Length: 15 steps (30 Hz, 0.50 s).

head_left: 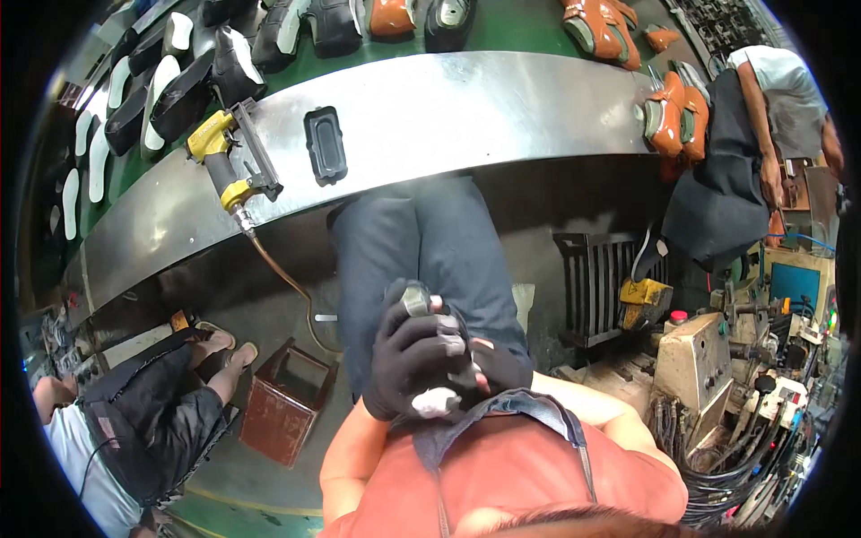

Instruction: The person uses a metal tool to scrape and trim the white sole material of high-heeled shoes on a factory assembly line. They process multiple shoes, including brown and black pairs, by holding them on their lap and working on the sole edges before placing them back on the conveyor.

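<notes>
Both my hands wear black gloves and are brought together above my lap, near the bib of my dark apron (529, 411). My left hand (421, 354) lies in front with its fingers curled round; its glove has pale, worn patches. At its upper end a dark bit with a grey face (414, 298) shows, which may be glove or something held. My right hand (502, 366) sits close against the left one, its fingers mostly hidden behind it. Pink skin peeks out between the gloves. A yellow and black air stapler (220, 161) rests on the metal bench edge, away from both hands.
A curved metal bench (538, 108) spans ahead, bearing a black tray (325, 143) and orange shoes (665, 117). Black shoes (238, 67) stand on the green surface beyond. An air hose (285, 272) hangs near a brown stool (285, 403). Co-workers (161, 421) are at both sides; machinery (695, 363) stands right.
</notes>
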Each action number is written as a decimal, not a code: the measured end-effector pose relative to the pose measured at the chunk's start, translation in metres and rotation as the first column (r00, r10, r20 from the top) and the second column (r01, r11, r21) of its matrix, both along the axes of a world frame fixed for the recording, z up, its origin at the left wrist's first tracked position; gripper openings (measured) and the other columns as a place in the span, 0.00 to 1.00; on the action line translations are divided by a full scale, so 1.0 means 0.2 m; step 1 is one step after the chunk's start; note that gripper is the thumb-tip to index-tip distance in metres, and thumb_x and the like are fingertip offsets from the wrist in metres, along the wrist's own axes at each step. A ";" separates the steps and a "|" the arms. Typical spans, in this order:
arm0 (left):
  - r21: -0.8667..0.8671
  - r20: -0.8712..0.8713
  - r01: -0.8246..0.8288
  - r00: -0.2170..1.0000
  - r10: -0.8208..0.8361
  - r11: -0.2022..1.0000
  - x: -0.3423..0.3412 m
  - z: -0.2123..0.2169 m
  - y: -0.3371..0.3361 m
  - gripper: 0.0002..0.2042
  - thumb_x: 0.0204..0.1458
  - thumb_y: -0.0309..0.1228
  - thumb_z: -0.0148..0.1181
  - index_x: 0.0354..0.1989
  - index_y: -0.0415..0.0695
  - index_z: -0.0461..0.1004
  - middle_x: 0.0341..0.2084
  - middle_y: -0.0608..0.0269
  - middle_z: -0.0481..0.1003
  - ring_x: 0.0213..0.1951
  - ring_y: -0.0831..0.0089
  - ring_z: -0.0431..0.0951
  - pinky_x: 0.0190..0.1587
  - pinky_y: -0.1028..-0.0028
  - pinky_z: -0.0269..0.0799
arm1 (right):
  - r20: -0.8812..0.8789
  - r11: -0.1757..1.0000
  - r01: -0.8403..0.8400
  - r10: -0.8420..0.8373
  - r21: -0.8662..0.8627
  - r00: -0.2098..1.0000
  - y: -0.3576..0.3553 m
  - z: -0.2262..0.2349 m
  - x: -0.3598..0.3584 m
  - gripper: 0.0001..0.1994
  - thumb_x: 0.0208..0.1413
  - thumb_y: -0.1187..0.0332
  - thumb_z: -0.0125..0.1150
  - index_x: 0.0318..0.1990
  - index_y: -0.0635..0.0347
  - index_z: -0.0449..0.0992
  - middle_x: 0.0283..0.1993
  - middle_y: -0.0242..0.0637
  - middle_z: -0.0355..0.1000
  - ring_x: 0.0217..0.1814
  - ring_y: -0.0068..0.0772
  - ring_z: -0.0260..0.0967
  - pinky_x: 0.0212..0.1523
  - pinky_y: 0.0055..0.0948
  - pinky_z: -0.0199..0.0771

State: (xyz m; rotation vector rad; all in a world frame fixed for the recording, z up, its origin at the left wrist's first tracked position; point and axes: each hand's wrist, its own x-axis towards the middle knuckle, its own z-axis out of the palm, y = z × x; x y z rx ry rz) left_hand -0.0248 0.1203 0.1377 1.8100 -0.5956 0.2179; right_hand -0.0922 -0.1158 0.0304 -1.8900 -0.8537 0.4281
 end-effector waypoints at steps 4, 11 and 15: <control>-0.130 -0.116 0.037 0.992 -0.053 0.991 0.22 -0.09 0.05 0.19 0.50 0.52 0.58 0.29 0.46 0.78 0.34 0.59 0.77 0.50 0.57 0.71 0.60 0.55 0.60 | -0.358 0.970 0.236 -0.202 0.053 0.911 0.13 0.32 0.16 0.18 0.67 0.59 0.44 0.45 0.67 0.72 0.45 0.49 0.71 0.49 0.44 0.70 0.53 0.38 0.68; -0.172 -0.238 -0.081 0.971 0.039 0.982 0.30 -0.09 -0.01 0.32 0.60 0.59 0.39 0.26 0.42 0.76 0.30 0.58 0.77 0.46 0.57 0.71 0.54 0.62 0.63 | -0.792 0.906 0.381 -0.090 0.188 0.604 0.20 0.26 0.17 0.26 0.71 0.51 0.36 0.34 0.64 0.72 0.29 0.34 0.70 0.33 0.26 0.67 0.40 0.29 0.68; -0.183 -0.278 -0.120 0.958 0.065 0.976 0.28 -0.13 -0.02 0.32 0.60 0.60 0.39 0.28 0.41 0.75 0.30 0.57 0.76 0.45 0.58 0.71 0.52 0.62 0.65 | -0.685 0.914 0.405 -0.272 0.037 0.676 0.19 0.34 0.14 0.27 0.70 0.47 0.37 0.31 0.62 0.70 0.24 0.33 0.66 0.28 0.26 0.64 0.35 0.30 0.67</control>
